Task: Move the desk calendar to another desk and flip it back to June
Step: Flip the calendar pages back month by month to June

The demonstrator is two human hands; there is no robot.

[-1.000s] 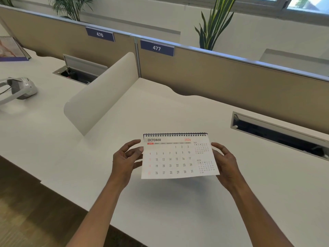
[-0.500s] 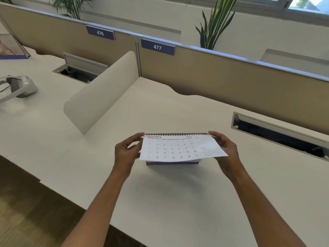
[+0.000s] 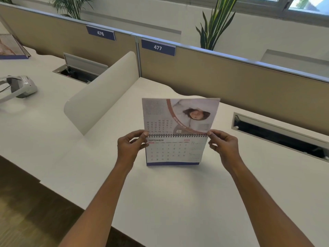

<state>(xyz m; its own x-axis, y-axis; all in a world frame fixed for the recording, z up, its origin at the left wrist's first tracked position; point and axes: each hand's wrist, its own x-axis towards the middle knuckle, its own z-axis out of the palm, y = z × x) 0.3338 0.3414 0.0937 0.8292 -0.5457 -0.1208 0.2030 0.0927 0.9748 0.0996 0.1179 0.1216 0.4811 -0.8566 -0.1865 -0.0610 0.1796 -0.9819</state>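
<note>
The desk calendar (image 3: 173, 151) stands on the white desk (image 3: 178, 202) marked 477, with a blue base strip and a black spiral on top. Its front page reads SEPTEMBER 2026. A flipped page (image 3: 179, 115) stands upright above the spiral, its back showing a photo and an upside-down grid. My left hand (image 3: 130, 147) pinches that page's lower left corner at the spiral. My right hand (image 3: 224, 147) pinches its lower right corner.
A curved white divider (image 3: 101, 97) separates this desk from desk 476, where a grey headset (image 3: 21, 86) and another calendar (image 3: 10, 47) lie. Cable troughs sit at the back right (image 3: 279, 136) and back left (image 3: 78, 72). A beige partition (image 3: 231, 75) runs behind.
The October page has been swung up from the front over the spiral and now stands upright. September has come into view. Both hands moved up to the spiral corners.
</note>
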